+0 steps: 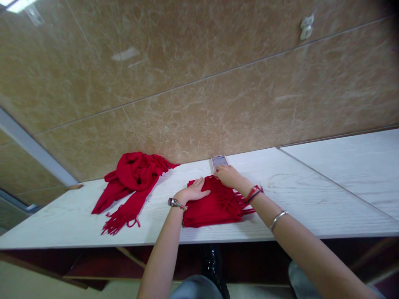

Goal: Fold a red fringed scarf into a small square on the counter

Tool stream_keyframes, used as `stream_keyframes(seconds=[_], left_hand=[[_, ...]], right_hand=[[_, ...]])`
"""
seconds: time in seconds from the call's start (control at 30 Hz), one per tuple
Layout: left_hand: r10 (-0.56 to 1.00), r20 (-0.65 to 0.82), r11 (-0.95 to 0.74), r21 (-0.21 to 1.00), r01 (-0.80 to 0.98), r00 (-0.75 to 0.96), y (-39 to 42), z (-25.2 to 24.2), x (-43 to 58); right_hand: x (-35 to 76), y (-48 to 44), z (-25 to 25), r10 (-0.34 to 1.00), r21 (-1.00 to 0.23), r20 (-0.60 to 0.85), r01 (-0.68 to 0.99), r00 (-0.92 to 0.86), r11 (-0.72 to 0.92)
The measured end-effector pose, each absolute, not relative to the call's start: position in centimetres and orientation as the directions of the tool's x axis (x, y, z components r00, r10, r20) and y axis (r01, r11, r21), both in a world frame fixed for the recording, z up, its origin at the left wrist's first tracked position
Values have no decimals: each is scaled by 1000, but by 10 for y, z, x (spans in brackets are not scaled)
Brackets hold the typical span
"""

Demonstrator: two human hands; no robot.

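A red fringed scarf (215, 209), folded into a flat stack, lies near the front edge of the white wood-grain tabletop. My left hand (195, 191) rests on its upper left part, palm down with the fingers stretched out. At the scarf's far edge, my right hand (229, 176) has its fingers closed, pinching the fabric or fringe there. Just beyond those fingers lies a phone (220, 160) with a lit screen, partly covered by the hand. Fringe strands spread over the stack's right side and stick out beneath my right wrist.
Another red scarf (134, 178) lies crumpled on the left of the tabletop (311, 187), its fringe toward the front. A brown marbled wall (199, 83) rises directly behind. Dark open shelving (102, 263) shows below the front edge, with my legs close by.
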State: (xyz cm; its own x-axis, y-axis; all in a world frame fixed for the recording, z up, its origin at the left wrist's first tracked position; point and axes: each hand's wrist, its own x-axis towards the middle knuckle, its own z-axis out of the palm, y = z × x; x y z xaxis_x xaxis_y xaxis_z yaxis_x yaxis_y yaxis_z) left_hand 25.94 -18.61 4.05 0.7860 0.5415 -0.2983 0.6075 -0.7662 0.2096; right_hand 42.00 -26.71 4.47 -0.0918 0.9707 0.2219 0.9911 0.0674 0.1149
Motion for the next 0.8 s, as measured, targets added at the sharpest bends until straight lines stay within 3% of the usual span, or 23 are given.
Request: stream_keyframes(seconds=[0.2, 0.27, 0.4, 0.47, 0.53, 0.8], left_hand=[[550, -298, -752, 230, 618, 780, -187, 40, 257], [544, -289, -758, 232, 609, 788, -186, 39, 258], [558, -293, -756, 207, 621, 776, -185, 39, 259], [552, -292, -761, 206, 615, 781, -185, 40, 260], [534, -281, -772, 221, 596, 797, -186, 40, 259], [534, -285, -763, 243, 599, 796, -186, 39, 256]], right_hand=[[447, -278, 59, 965, 105, 237, 984, 113, -141], [449, -279, 64, 951, 69, 287, 988, 113, -138], [435, -270, 65, 930, -24, 338, 987, -144, 162], [423, -265, 60, 920, -35, 284, 956, -271, 292], [415, -262, 54, 932, -30, 198, 948, -304, 316], [447, -275, 56, 996, 62, 60, 995, 70, -74]])
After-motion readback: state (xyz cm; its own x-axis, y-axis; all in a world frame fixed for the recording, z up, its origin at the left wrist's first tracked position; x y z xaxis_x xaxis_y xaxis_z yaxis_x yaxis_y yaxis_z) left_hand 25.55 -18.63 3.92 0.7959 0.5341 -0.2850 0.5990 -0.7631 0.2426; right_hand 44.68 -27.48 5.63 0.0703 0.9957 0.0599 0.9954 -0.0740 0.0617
